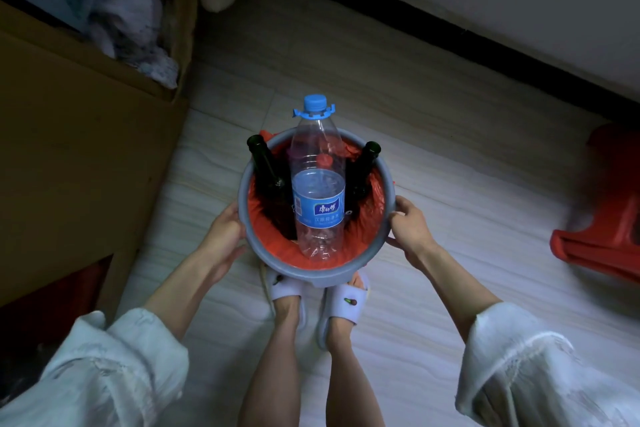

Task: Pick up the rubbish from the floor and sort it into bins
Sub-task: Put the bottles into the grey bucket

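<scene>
**Bin held at both sides, bottles standing proud**

Risk: tall plastic bottle (318,184) stands well above the rim; any tilt of the bin (388,191) could tip it out. Two dark glass bottles (268,170) lean inside and may knock together.

Bin grey, red liner, just above the feet. Left hand (227,229) and right hand (410,225) each grasp the rim.

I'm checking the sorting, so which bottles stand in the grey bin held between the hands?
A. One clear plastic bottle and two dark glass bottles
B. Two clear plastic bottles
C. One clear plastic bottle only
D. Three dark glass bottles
A: the plastic bottle stands in the bin between two dark glass bottles.
</scene>
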Available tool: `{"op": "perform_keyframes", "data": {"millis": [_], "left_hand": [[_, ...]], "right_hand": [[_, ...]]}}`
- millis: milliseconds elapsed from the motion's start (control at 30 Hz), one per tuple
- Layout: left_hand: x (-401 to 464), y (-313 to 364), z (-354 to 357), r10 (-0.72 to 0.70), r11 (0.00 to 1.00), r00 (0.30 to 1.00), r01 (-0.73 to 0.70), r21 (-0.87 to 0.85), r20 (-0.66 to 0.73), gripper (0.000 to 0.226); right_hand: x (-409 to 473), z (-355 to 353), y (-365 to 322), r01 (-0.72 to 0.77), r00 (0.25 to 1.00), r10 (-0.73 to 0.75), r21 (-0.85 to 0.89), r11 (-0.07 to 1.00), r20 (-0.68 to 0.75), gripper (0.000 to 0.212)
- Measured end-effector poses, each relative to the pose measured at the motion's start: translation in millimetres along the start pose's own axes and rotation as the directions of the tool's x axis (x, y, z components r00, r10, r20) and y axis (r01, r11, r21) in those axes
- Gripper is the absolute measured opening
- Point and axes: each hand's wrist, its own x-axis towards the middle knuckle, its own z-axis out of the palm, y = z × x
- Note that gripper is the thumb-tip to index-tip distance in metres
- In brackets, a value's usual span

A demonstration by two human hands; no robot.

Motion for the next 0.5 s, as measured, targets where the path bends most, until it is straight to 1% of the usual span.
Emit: {"op": "perform_keyframes", "data": {"millis": [67,200,300,500], "left_hand": [[3,2,1,-0.031,0.999,0.999,0.030,-0.037,-0.020,0.050],[9,21,2,-0.044,0.999,0.998,0.044,-0.005,-0.045,0.046],[9,44,12,-0.022,0.999,1.000,0.023,0.039,-0.018,0.040],[24,90,54,-0.013,1.000,1.000,0.013,-0.011,0.013,0.040]], "right_hand": [[2,-4,-3,-0.015,1.000,0.015,0.028,1.000,0.008,0.041],[10,-14,-14,-0.044,0.999,0.041,0.108,0.993,0.034,0.038],[19,-27,-28,-0.046,0.998,0.040,0.122,0.991,0.055,0.040],[45,-78,-69,-0.021,0.995,0.007,0.152,0.988,0.095,0.039]]}}
